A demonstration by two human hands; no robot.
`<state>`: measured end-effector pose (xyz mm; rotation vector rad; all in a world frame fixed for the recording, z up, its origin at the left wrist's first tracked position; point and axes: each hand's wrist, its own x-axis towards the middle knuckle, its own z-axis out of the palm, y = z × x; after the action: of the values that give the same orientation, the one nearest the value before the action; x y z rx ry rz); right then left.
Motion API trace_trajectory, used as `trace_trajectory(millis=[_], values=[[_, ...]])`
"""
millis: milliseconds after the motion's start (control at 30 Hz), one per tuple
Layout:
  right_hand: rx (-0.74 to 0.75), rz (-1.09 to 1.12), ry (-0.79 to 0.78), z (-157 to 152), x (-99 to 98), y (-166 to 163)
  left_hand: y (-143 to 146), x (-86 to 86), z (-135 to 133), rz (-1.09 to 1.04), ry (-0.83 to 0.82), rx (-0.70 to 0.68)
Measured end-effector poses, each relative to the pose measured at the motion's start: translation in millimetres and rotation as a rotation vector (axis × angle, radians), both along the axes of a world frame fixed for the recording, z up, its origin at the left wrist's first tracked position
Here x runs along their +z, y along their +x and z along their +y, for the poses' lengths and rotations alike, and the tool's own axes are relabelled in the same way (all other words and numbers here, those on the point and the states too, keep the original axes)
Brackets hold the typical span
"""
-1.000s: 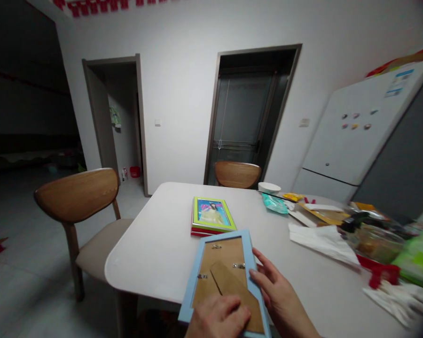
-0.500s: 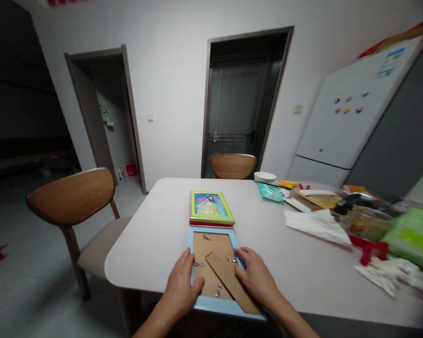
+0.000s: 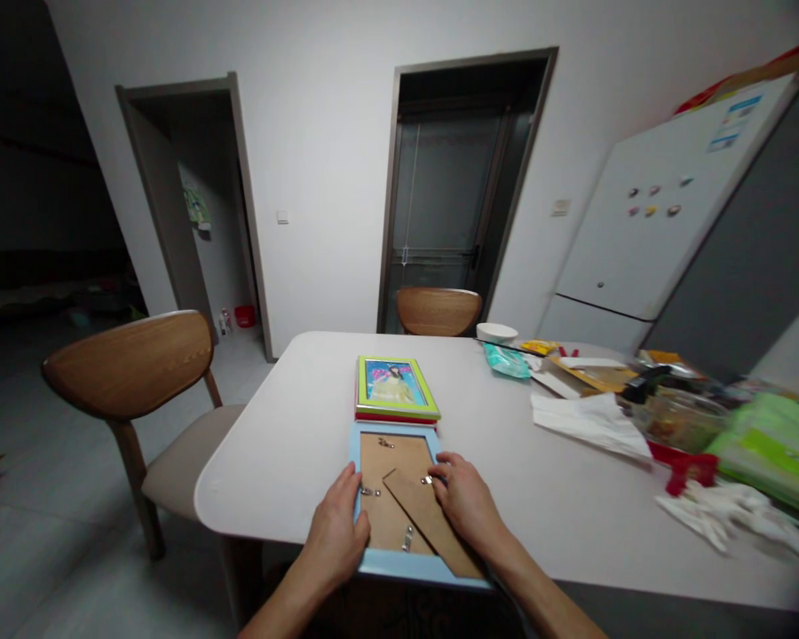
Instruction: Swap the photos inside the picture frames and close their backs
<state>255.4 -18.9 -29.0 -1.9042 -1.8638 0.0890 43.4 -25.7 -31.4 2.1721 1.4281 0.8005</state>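
Note:
A light blue picture frame (image 3: 399, 564) lies back side up at the table's front edge, its brown backing board (image 3: 390, 461) and slanted easel leg (image 3: 423, 515) facing me. Small metal clips sit along the sides of the board. My left hand (image 3: 337, 528) grips the frame's left side, thumb over the rim. On the right side, my right hand (image 3: 470, 506) has its fingers curled at the metal clip (image 3: 427, 480), with the palm over the easel leg. Just beyond, touching or nearly so, a lime green picture frame (image 3: 399, 410) with a princess picture rests on a red one (image 3: 392, 418).
On the white table's (image 3: 272, 444) right side are a white paper sheet (image 3: 589, 422), a teal packet (image 3: 506, 360), a bowl (image 3: 497, 333), a clear container (image 3: 683, 417), white gloves (image 3: 739, 515) and a green bag (image 3: 772, 444). Wooden chairs stand at left (image 3: 133, 364) and the far side (image 3: 439, 311).
My right hand's fingers have shifted and curled more onto the right clip. The left hand keeps its hold. The whole view has moved slightly.

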Motion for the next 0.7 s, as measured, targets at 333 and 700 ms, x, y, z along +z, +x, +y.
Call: trace_trajectory(millis=[333,700], values=[[-0.004,-0.033,0.008,-1,9.0,-6,2,2.6,-1,0.022,0.014,0.009],[0.108,-0.057,0.065,-8,13.3,-34,1,-8.7,0,-0.009,0.044,0.031]])
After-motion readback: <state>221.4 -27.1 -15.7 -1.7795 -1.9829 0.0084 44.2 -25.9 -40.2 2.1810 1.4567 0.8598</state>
